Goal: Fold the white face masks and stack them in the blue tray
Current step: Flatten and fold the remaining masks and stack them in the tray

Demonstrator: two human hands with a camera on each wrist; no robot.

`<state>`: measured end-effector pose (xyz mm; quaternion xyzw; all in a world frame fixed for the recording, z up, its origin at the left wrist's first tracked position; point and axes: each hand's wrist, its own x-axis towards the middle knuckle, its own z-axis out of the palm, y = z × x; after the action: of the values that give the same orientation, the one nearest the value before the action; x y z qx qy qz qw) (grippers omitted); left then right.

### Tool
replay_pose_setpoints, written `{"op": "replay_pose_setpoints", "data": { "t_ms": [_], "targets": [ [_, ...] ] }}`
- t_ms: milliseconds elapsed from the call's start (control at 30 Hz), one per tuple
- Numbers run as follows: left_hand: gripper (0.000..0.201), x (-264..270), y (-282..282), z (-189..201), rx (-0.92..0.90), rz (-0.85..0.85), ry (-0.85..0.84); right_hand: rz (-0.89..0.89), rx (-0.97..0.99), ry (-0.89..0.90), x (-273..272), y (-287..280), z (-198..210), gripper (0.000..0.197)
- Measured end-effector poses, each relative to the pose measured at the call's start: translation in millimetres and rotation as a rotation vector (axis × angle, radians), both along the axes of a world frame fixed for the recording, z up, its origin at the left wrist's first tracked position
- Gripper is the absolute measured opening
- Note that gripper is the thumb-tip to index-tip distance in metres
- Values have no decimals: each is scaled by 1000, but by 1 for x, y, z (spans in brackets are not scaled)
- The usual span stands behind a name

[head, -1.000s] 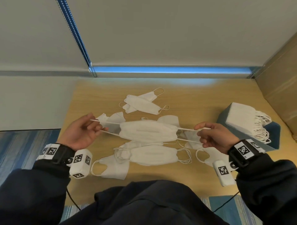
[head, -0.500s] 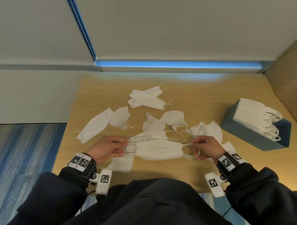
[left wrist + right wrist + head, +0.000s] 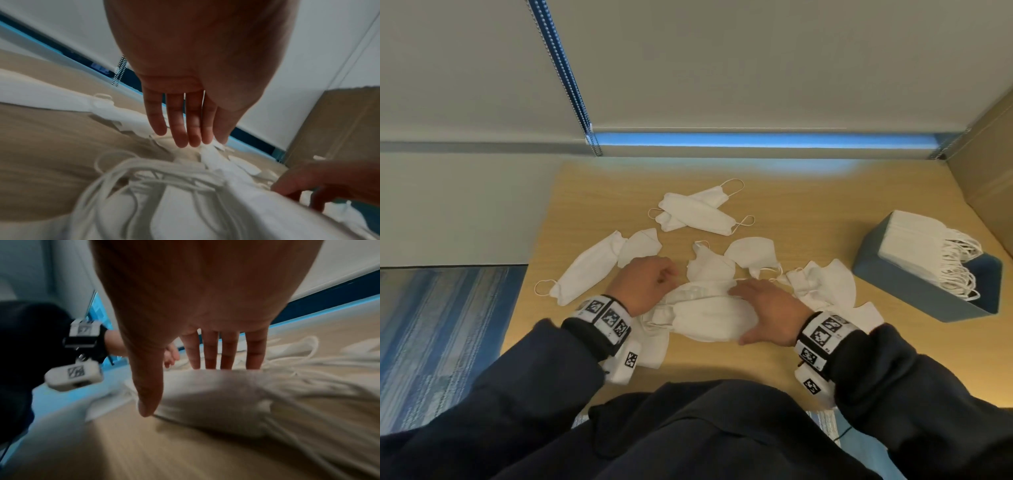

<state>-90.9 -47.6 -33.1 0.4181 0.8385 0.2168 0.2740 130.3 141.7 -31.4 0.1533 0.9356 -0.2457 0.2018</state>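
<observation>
My right hand (image 3: 768, 313) lies flat, fingers (image 3: 211, 352) straight and together, pressing on the white face mask (image 3: 710, 318) at the near middle of the desk (image 3: 784, 202); the thumb reaches down over its near edge. My left hand (image 3: 643, 286) hovers at the mask's left end, fingers (image 3: 180, 128) straight and relaxed, gripping nothing, tips just above the pile. The mask is a soft oblong of pleated white fabric, lying across another mask beneath it, with thin ear loops (image 3: 127, 177) tangled at its left end.

More loose masks (image 3: 697, 214) are scattered around it: a crossed pair at the far middle, a long one to the left, several crumpled ones just beyond and to the right of my hands. The desk is pale wood grain. Behind it hangs a grey roller blind (image 3: 722, 61) with a beaded cord and a strip of blue light along its lower edge. A striped blue carpet (image 3: 445, 329) shows at the left.

At the right of the desk stands the blue tray (image 3: 904, 291), holding a neat stack of folded masks (image 3: 914, 240), their loops hanging to the right.
</observation>
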Motion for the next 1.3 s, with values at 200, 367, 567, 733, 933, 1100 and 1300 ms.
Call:
{"op": "replay_pose_setpoints", "data": {
  "t_ms": [200,367,567,733,933,1100,1300],
  "targets": [
    [36,7,38,-17,-247,-118,137,119,113,27,-6,-14,-25,100],
    [42,1,38,-24,-342,-180,140,141,132,29,6,-6,-32,98],
    [30,-23,32,-14,-402,-124,61,149,133,18,13,2,-33,100],
    [23,-49,22,4,-6,100,-381,-48,-157,-22,7,9,-20,112],
    [14,-58,30,39,310,330,-623,-490,-455,294,-38,19,16,38],
    [16,-47,49,67,525,376,-635,-792,-864,427,-77,9,46,35],
    [17,-34,52,76,564,330,-724,-943,-1171,516,-102,-4,60,33]
  ]
}}
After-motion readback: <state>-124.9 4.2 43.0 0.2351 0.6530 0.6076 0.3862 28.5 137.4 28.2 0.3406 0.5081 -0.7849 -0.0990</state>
